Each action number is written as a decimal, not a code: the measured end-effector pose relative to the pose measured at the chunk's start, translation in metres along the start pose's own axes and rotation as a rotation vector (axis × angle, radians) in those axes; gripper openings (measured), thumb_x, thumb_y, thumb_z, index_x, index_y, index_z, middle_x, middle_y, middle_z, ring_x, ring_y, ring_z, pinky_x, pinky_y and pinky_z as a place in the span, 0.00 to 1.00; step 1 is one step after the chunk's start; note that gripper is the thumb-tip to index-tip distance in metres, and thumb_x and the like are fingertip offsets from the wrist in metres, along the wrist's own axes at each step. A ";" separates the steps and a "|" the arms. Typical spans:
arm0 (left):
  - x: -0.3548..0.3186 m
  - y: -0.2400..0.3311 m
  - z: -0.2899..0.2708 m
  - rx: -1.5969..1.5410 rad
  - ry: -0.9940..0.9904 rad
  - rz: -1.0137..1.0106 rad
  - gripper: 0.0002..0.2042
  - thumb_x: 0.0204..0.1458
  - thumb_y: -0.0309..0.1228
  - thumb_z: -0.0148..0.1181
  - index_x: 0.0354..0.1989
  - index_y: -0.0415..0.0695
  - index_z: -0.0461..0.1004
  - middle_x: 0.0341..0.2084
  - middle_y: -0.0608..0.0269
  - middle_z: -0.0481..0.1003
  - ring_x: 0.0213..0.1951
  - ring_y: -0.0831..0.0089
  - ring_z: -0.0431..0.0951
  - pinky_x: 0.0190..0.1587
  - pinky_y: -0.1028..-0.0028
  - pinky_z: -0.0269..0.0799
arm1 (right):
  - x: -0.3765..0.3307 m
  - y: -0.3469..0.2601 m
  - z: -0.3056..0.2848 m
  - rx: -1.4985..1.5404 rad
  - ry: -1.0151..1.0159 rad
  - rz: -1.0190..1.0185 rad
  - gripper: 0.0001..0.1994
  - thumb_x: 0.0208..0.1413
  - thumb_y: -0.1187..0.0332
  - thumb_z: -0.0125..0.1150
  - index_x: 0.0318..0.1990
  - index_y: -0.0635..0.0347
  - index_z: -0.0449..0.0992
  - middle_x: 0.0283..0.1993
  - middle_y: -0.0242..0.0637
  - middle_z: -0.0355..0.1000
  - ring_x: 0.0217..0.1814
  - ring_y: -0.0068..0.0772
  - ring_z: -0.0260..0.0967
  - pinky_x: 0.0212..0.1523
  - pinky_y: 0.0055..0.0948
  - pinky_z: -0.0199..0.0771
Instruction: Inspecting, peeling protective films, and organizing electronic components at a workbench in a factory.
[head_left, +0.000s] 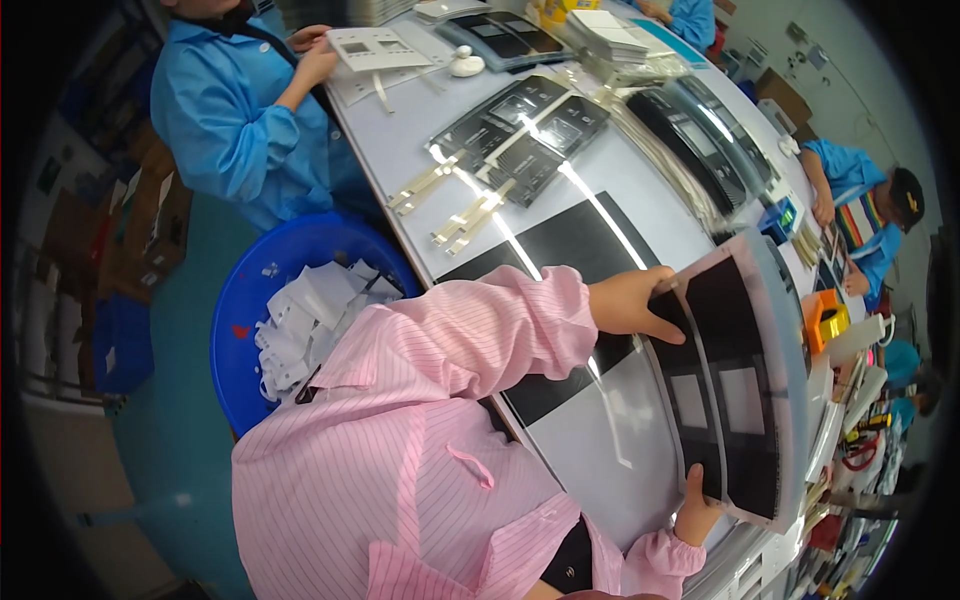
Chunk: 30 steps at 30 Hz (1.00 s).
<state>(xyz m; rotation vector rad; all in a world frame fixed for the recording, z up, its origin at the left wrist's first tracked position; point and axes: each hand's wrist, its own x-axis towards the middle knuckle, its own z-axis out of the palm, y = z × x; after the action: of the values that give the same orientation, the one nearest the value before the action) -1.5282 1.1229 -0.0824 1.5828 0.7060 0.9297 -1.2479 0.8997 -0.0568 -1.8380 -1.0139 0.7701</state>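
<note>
A flexible stack of clear-edged plastic sheets with black printed panels (739,380) is tilted up from the table at the right, bowed along its length. My left hand (632,303) grips its far left corner, thumb on the top face and fingers hidden behind. At the near end my right hand (697,508) holds the lower edge, its thumb also on the printed face. Pale rectangular windows show in the black panels. Beside and partly under my left arm, a large flat black sheet (625,232) lies on the white table (405,170).
Farther off lie glossy black printed panels (520,135) with ribbon tails, and more stacked sheets (690,145). A blue bin (232,330) of white scraps stands left of the table. One co-worker (225,120) holds a white panel; another (865,220) works at the right, beyond an orange holder (826,318).
</note>
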 end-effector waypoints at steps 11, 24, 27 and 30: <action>-0.002 0.012 -0.002 -0.101 -0.091 -0.085 0.34 0.49 0.33 0.73 0.62 0.38 0.62 0.57 0.57 0.70 0.61 0.68 0.66 0.66 0.69 0.57 | -0.006 -0.016 0.003 0.001 -0.072 -0.085 0.14 0.60 0.63 0.67 0.43 0.68 0.78 0.37 0.29 0.74 0.37 0.21 0.67 0.40 0.23 0.69; -0.002 0.019 -0.004 -0.061 -0.098 -0.100 0.32 0.48 0.33 0.74 0.59 0.38 0.64 0.55 0.59 0.72 0.60 0.70 0.67 0.65 0.70 0.58 | -0.002 -0.002 0.004 0.005 -0.025 -0.102 0.15 0.60 0.62 0.67 0.43 0.68 0.79 0.37 0.30 0.75 0.37 0.21 0.68 0.40 0.23 0.69; 0.000 0.012 -0.001 -0.101 -0.085 -0.033 0.32 0.48 0.31 0.74 0.59 0.38 0.64 0.54 0.60 0.72 0.59 0.70 0.68 0.64 0.71 0.58 | 0.000 0.006 -0.003 -0.016 -0.020 -0.081 0.14 0.60 0.63 0.67 0.43 0.67 0.79 0.36 0.29 0.75 0.36 0.21 0.68 0.40 0.23 0.69; 0.000 0.006 0.000 -0.075 -0.057 -0.007 0.32 0.48 0.29 0.73 0.60 0.38 0.64 0.53 0.61 0.73 0.58 0.71 0.69 0.63 0.71 0.60 | -0.001 -0.007 -0.001 -0.059 -0.025 -0.105 0.14 0.60 0.63 0.68 0.43 0.67 0.79 0.36 0.28 0.75 0.36 0.21 0.67 0.40 0.22 0.68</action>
<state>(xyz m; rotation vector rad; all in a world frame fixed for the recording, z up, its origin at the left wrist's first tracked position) -1.5283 1.1221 -0.0765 1.5335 0.6297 0.8927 -1.2501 0.9007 -0.0501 -1.8130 -1.1513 0.7082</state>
